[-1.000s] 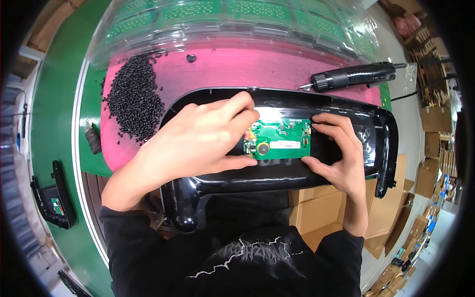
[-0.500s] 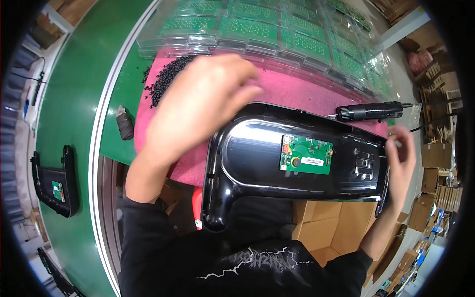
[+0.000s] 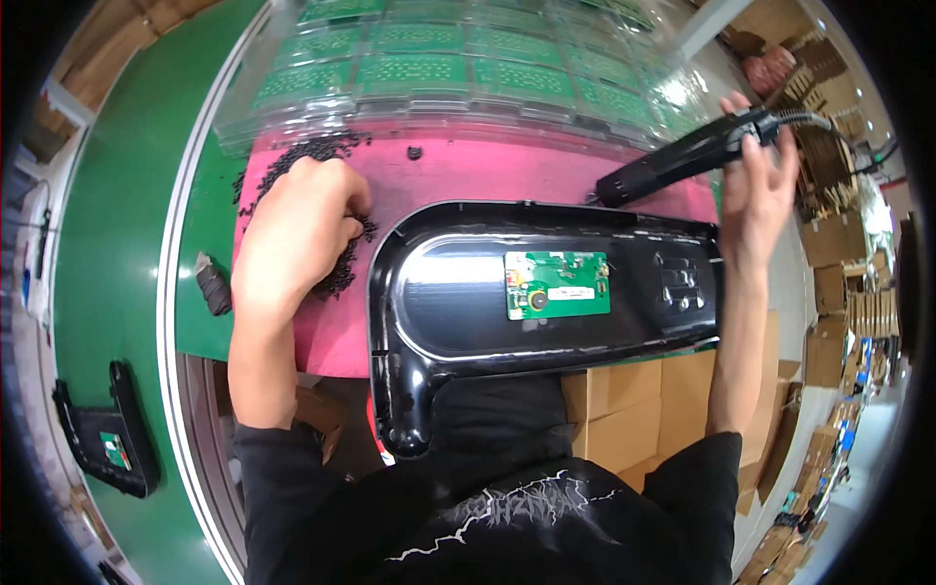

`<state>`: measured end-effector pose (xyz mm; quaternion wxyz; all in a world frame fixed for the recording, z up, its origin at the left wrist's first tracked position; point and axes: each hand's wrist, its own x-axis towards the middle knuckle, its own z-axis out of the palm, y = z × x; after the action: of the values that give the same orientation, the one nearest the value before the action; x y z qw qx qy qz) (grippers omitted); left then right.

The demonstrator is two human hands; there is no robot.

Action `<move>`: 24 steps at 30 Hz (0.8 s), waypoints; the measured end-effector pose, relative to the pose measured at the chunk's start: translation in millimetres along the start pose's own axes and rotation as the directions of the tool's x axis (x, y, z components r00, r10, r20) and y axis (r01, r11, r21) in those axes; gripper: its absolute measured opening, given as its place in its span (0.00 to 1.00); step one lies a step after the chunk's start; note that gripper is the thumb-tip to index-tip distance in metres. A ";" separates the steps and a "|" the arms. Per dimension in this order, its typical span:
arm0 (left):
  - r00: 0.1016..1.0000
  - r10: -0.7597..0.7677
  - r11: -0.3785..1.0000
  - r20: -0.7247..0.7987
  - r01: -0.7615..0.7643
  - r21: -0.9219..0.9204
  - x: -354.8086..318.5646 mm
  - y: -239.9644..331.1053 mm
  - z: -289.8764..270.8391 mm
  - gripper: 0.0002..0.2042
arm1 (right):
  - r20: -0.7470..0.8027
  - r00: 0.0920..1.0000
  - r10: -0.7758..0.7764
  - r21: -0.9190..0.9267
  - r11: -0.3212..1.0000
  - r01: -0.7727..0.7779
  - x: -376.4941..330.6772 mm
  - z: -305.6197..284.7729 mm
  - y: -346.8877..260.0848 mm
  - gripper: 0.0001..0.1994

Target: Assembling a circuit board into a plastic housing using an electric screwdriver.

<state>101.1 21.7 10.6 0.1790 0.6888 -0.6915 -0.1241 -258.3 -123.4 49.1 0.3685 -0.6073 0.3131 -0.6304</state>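
A pink mat (image 3: 468, 171) covers the bench before me, with clear trays of green circuit boards (image 3: 458, 68) behind it. On the mat lies a glossy black plastic housing (image 3: 468, 322) carrying a small green circuit board (image 3: 558, 285). My right hand (image 3: 756, 190) wraps its fingers around a black electric screwdriver (image 3: 682, 156). My left hand (image 3: 292, 229) curls its fingertips into a pile of small black screws (image 3: 302, 156).

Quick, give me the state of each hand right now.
Left hand: fingers curled into the pile of small black screws.
Right hand: closing on the black electric screwdriver.
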 end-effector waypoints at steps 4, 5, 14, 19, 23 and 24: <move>0.999 -0.037 0.998 0.015 0.038 -0.056 4.4 -5.0 0.4 0.09 | 0.280 0.867 0.413 0.286 0.826 -0.486 -8.1 24.8 2.0 0.20; 1.000 -0.021 0.998 0.014 0.022 -0.059 7.0 -1.6 -1.0 0.09 | 0.289 0.885 0.365 0.342 0.824 -0.451 -5.8 22.6 7.2 0.20; 0.960 0.168 0.727 -0.222 -0.273 -0.630 12.4 43.0 3.5 0.07 | 0.438 0.889 0.134 0.736 0.515 -0.440 -47.6 59.5 -40.6 0.19; 0.937 0.341 0.506 -0.080 -0.254 -0.824 9.0 53.7 8.8 0.07 | 0.430 0.899 0.082 0.755 0.514 -0.407 -61.9 69.8 -61.3 0.22; 0.951 0.303 0.321 -0.059 -0.160 -0.933 7.6 57.6 14.8 0.06 | 0.412 0.911 0.014 0.766 0.535 -0.355 -63.5 66.3 -68.8 0.19; 0.955 0.293 0.284 -0.041 -0.128 -0.950 5.7 58.3 15.0 0.06 | 0.419 0.908 0.008 0.747 0.565 -0.350 -64.1 65.4 -71.7 0.18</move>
<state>42.0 16.1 21.8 0.5125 0.3453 -0.5828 -0.5276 -199.8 -27.6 79.6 0.7187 -0.4435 -0.0223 -0.5351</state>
